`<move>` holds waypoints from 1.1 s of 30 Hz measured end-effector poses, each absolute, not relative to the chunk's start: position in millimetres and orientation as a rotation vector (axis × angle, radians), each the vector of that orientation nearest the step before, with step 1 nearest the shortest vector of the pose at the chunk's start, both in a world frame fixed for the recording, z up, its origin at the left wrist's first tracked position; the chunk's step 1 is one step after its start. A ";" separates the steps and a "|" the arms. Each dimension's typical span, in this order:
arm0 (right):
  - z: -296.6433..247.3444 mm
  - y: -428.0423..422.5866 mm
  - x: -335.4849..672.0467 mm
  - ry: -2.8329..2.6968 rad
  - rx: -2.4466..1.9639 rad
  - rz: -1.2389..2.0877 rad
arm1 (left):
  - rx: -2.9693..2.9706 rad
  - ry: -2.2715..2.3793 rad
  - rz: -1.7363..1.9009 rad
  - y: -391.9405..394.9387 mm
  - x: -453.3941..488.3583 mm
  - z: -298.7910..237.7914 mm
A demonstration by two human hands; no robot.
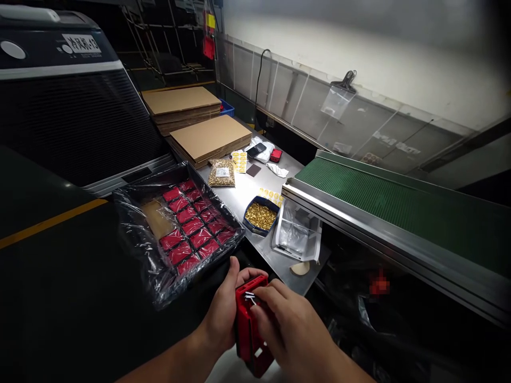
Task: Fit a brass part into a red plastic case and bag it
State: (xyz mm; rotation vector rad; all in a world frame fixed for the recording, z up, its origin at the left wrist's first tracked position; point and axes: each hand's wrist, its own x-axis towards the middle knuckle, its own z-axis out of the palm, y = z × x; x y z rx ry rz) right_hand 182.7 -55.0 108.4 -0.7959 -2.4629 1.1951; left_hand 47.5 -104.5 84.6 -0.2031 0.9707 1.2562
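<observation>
From the head view, low in the middle of the frame, both hands are on one piece. The left hand (222, 315) wraps the left flank of a red housing (248, 332), thumb up along its far edge, a closed, carrying grip. The right hand (288, 325) comes in from the other side, fingers curled over the front face, fingertips meeting a small white clip (250, 297) at the housing's far end. Whether they pinch that clip or only press on it, I cannot tell.

The housing's long axis runs away from the person, near end down by the wrists and far end tipped toward the worktop (248, 187). It is held in the air just short of the worktop's near edge, so both hands are at it. The right fingertips are the ones nearest the white clip.

Now the containers. Ahead and to the left, nearer the left hand, sits a black tray (133, 236) lined with crinkled film. Rows of flat red parts (192, 226) fill its right side, and the left part shows bare liner. Straight ahead of the hands, a little blue dish (248, 223) is heaped with small brass bits (260, 215). Just beside it on the right lies a clear pouch (297, 234), gaping, its contents unclear. Farther back lie a sealed bag of brass bits (222, 173) and stacked cardboard sheets (207, 137). A green conveyor (399, 207) runs along the right.
</observation>
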 end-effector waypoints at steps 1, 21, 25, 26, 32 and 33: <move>108.3 -54.8 183.0 -2.459 -0.787 1.209 | -0.203 0.972 1.258 -104.3 47.2 84.1; 87.0 -62.9 213.6 -1.985 -0.841 0.911 | -0.310 0.748 1.248 -104.4 44.8 74.5; 80.9 -65.2 207.9 -2.128 -0.512 0.543 | -0.414 0.685 1.220 -101.7 47.5 73.4; 80.5 -66.6 202.8 -2.178 -0.442 0.515 | -0.434 0.672 1.211 -100.2 49.1 73.1; 81.7 -66.1 184.6 -1.719 -1.032 0.948 | -0.015 1.191 1.412 -97.6 56.0 72.0; 82.3 -61.3 185.3 -1.600 -1.198 1.106 | 0.139 1.326 1.481 -100.6 56.5 73.4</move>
